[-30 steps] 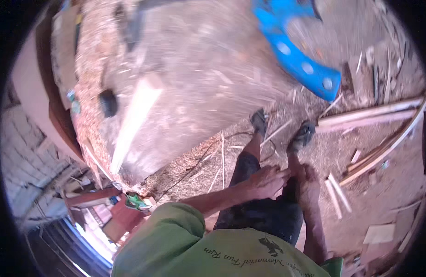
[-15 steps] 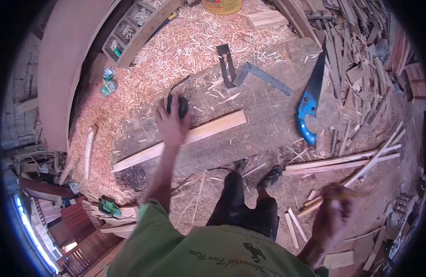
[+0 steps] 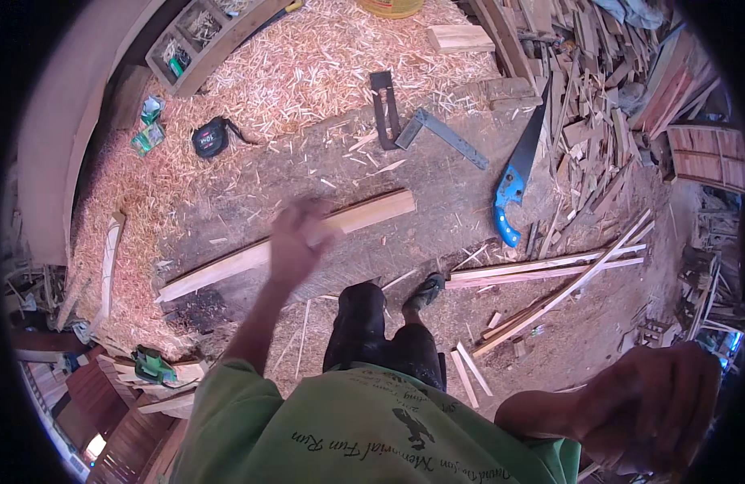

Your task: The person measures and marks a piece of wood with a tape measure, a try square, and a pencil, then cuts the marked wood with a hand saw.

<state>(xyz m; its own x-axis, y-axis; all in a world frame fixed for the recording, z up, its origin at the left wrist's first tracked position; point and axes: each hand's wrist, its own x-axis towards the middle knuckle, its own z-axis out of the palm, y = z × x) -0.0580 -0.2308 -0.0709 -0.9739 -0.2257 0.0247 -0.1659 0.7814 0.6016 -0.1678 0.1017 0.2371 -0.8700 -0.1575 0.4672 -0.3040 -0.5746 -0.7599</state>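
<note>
Strip (image 3: 372, 213) running from table's (image 3: 461, 210) near-left corner toward middle, left grip (image 3: 298, 246) showing blurry over it, can't tell if closing. Right grip (image 3: 661, 407) hanging past near-right corner, can't tell either. Saw (image 3: 513, 185), square (image 3: 453, 140) lying unused; guessing strip's not finished.

The blurred left hand (image 3: 298, 246) hides part of a wooden strip (image 3: 376, 210).

a blue-handled handsaw (image 3: 513, 181) and a grey, l-shaped metal square (image 3: 453, 145) near pale wood shavings (image 3: 308, 81)
the handsaw lies at a slant, right of the square; a dark, flat, slotted piece (image 3: 390, 125) is just left of the square. a yellow bucket (image 3: 391, 7), partly out of view, is near a pale wooden block (image 3: 461, 38).
</note>
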